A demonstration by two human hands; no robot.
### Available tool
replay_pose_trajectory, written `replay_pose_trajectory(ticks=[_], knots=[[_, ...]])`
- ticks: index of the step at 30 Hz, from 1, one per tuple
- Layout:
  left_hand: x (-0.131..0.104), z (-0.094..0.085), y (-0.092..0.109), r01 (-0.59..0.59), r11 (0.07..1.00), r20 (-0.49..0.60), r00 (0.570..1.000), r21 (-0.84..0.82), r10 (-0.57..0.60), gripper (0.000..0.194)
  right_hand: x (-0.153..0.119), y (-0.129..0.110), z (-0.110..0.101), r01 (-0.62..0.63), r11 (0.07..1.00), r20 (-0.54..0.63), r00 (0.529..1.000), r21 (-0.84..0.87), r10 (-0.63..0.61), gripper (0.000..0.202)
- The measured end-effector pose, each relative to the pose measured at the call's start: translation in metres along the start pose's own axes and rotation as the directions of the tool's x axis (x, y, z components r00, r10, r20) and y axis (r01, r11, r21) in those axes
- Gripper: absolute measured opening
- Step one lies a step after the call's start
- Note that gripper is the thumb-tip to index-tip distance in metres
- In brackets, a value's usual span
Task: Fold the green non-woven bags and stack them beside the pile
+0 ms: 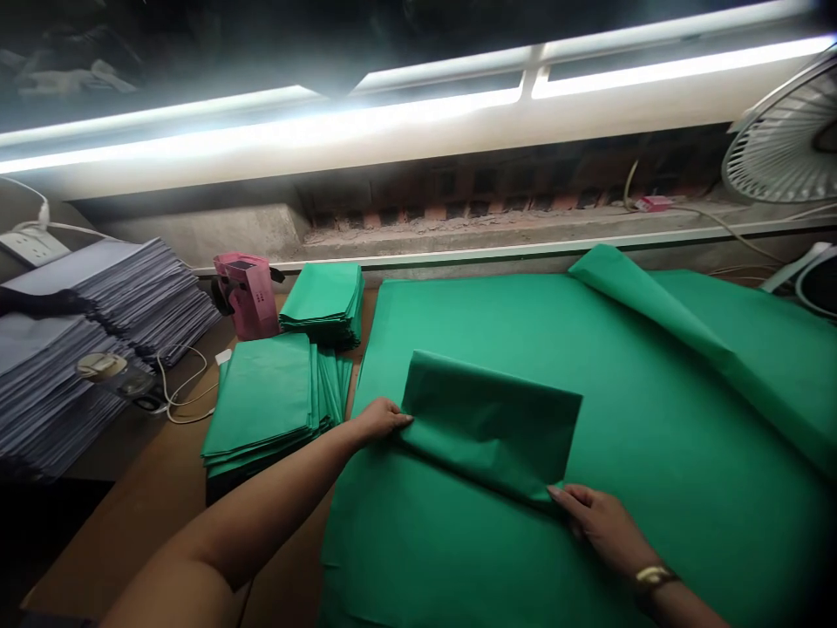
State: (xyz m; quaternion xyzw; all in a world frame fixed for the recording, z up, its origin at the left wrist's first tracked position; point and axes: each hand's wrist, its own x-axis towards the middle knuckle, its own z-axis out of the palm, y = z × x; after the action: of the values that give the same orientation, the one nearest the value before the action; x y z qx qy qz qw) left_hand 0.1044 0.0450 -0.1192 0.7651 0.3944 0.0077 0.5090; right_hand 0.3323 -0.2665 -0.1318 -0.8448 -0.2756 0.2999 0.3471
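Observation:
Between both hands is a folded green sheet (484, 419), raised and tilted above a broad spread of green sheets (458, 558). My left hand (379, 420) pinches its lower left corner. At the lower right corner, the thumb and fingers of my right hand (598, 519) are closed on the same sheet. A gold-coloured band circles the right wrist. Left of my left hand lies a stack of folded green sheets (265, 388), with a smaller stack of folded green sheets (322, 295) behind it.
Tall piles of grey-white sheets (131, 288) and a lidded glass jar (121, 377) are at the left. A pink box (247, 295) stands by the back ledge. A loose green sheet (667, 323) curls up at the right, near a white fan (788, 139).

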Motion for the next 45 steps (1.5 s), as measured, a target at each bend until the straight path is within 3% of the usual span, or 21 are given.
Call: replay_pose_trajectory(ticks=[6, 12, 16, 19, 22, 24, 27, 28, 30, 32, 34, 36, 38, 41, 43, 45], knots=[[0.014, -0.002, 0.008, 0.144, 0.989, 0.016, 0.989, 0.023, -0.144, 0.037, 0.019, -0.01, 0.003, -0.115, 0.985, 0.067, 0.992, 0.131, 0.107, 0.044], [0.013, -0.01, 0.011, 0.134, 0.985, 0.038, 0.99, 0.109, -0.138, 0.033, 0.019, -0.023, 0.002, -0.169, 0.984, 0.026, 0.986, 0.056, 0.167, 0.032], [0.016, -0.018, 0.028, 0.033, 0.971, -0.095, 0.995, 0.235, -0.011, 0.027, 0.018, -0.026, 0.006, -0.197, 0.98, -0.019, 0.98, -0.012, 0.197, 0.032], [0.026, -0.012, 0.048, -0.174, 0.899, -0.177, 0.949, 0.403, 0.263, 0.036, 0.016, -0.027, 0.009, -0.204, 0.975, -0.034, 0.979, -0.088, 0.202, 0.034], [0.042, 0.006, 0.061, -0.427, 0.627, 0.031, 0.841, 0.651, 0.54, 0.059, 0.013, -0.026, 0.006, -0.202, 0.962, -0.031, 0.979, -0.182, 0.199, 0.034], [0.055, 0.018, 0.063, -0.479, 0.515, 0.18, 0.832, 0.711, 0.525, 0.066, 0.01, -0.027, -0.002, -0.201, 0.945, -0.023, 0.979, -0.258, 0.202, 0.033], [0.07, 0.027, 0.056, -0.483, 0.494, 0.253, 0.851, 0.723, 0.461, 0.069, 0.002, -0.036, -0.005, -0.154, 0.851, -0.1, 0.988, -0.502, 0.119, 0.024], [0.073, 0.028, 0.053, -0.486, 0.49, 0.256, 0.848, 0.724, 0.464, 0.069, 0.0, -0.044, 0.002, -0.113, 0.784, -0.16, 0.987, -0.61, 0.018, 0.02], [0.076, 0.028, 0.048, -0.493, 0.48, 0.249, 0.838, 0.725, 0.485, 0.068, 0.0, -0.067, 0.031, 0.005, 0.622, -0.195, 0.948, -0.783, -0.253, 0.036], [0.077, 0.028, 0.046, -0.489, 0.481, 0.241, 0.839, 0.728, 0.488, 0.067, 0.005, -0.093, 0.076, 0.179, 0.517, -0.078, 0.896, -0.837, -0.437, 0.052], [0.077, 0.028, 0.046, -0.485, 0.485, 0.239, 0.842, 0.728, 0.484, 0.065, 0.012, -0.109, 0.118, 0.347, 0.462, 0.093, 0.868, -0.816, -0.488, 0.058], [0.078, 0.028, 0.046, -0.485, 0.489, 0.233, 0.841, 0.725, 0.489, 0.064, 0.014, -0.103, 0.139, 0.386, 0.446, 0.147, 0.864, -0.807, -0.482, 0.065], [0.079, 0.03, 0.046, -0.489, 0.492, 0.223, 0.835, 0.721, 0.503, 0.065, 0.007, -0.077, 0.13, 0.271, 0.469, 0.046, 0.898, -0.841, -0.437, 0.071], [0.081, 0.033, 0.046, -0.489, 0.491, 0.208, 0.828, 0.721, 0.52, 0.066, -0.013, -0.025, 0.085, 0.043, 0.514, -0.176, 0.913, -0.857, -0.369, 0.074], [0.082, 0.034, 0.045, -0.483, 0.497, 0.189, 0.827, 0.721, 0.53, 0.067, -0.021, -0.003, 0.057, 0.002, 0.54, -0.224, 0.908, -0.842, -0.353, 0.078], [0.082, 0.035, 0.045, -0.482, 0.509, 0.164, 0.821, 0.713, 0.547, 0.069, -0.014, 0.0, 0.042, -0.004, 0.587, -0.256, 0.902, -0.809, -0.347, 0.082]])
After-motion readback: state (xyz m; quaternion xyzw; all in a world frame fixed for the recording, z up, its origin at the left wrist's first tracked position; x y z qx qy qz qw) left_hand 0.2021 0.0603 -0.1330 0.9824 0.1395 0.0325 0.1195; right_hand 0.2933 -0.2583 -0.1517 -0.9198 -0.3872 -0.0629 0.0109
